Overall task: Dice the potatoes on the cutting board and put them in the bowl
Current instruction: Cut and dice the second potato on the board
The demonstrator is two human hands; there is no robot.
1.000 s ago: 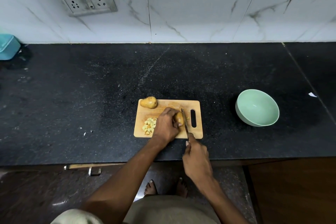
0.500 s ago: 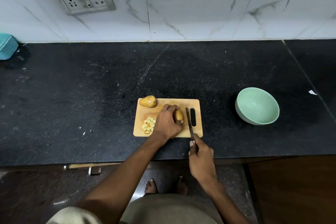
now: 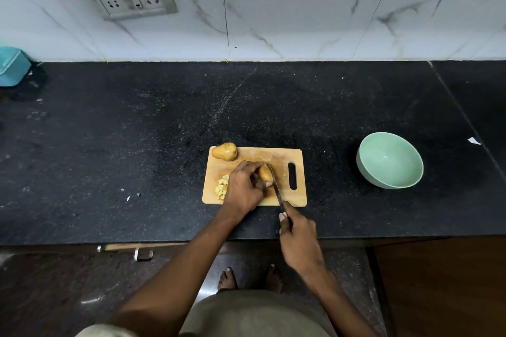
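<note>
We've got our left hand (image 3: 244, 189) curled around a potato (image 3: 265, 173) mid-board (image 3: 284, 194), and our right hand (image 3: 297, 238) gripping the knife (image 3: 274, 185), blade right against that potato. Diced bits (image 3: 223, 186) sit by the left hand, a whole potato (image 3: 225, 151) at the far-left corner, bowl (image 3: 390, 160) well off right.

The cutting board (image 3: 282, 157) lies on the counter (image 3: 137, 145) near its front edge. A whole potato (image 3: 225, 151) sits on the board's far left corner, diced pieces (image 3: 222, 187) on its left side. The bowl (image 3: 390, 159) stands well apart, toward the counter's right edge.
</note>
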